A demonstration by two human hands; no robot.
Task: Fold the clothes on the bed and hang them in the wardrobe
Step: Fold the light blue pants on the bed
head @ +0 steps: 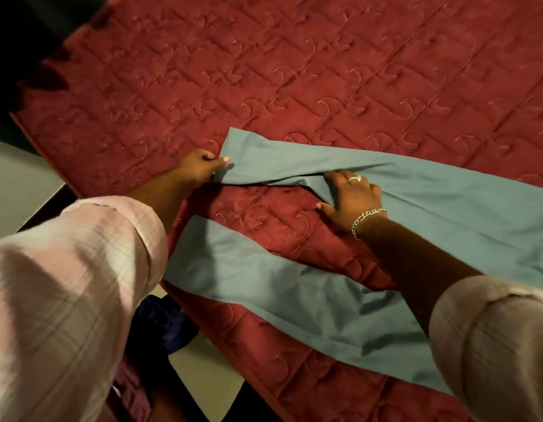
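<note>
Trousers [401, 190] in a teal-grey cloth lie spread on the red quilted bed cover [294, 71], filling the middle and right of the frame, with their two legs parted in a V that opens toward the left. At the far left of the frame, your pale pink sleeve [66, 284] runs up from the lower corner toward the centre. Your left hand [200, 167] sits just left of centre, at the hem end of the upper leg [264, 159], with the thumb on top of the cloth and the fingers curled under its edge, pinching it. That edge is lifted slightly off the cover, with a dark shadow beneath it. Below it, the lower leg [264, 287] lies flat, slanting toward the lower right, and a wedge of red cover shows between the two legs. Right of centre, your right hand [352, 197] rests palm down on the upper leg, fingers spread and straight, pressing the cloth to the bed. It wears a ring [355, 178] and, at the wrist, a chain bracelet [367, 219].
</note>
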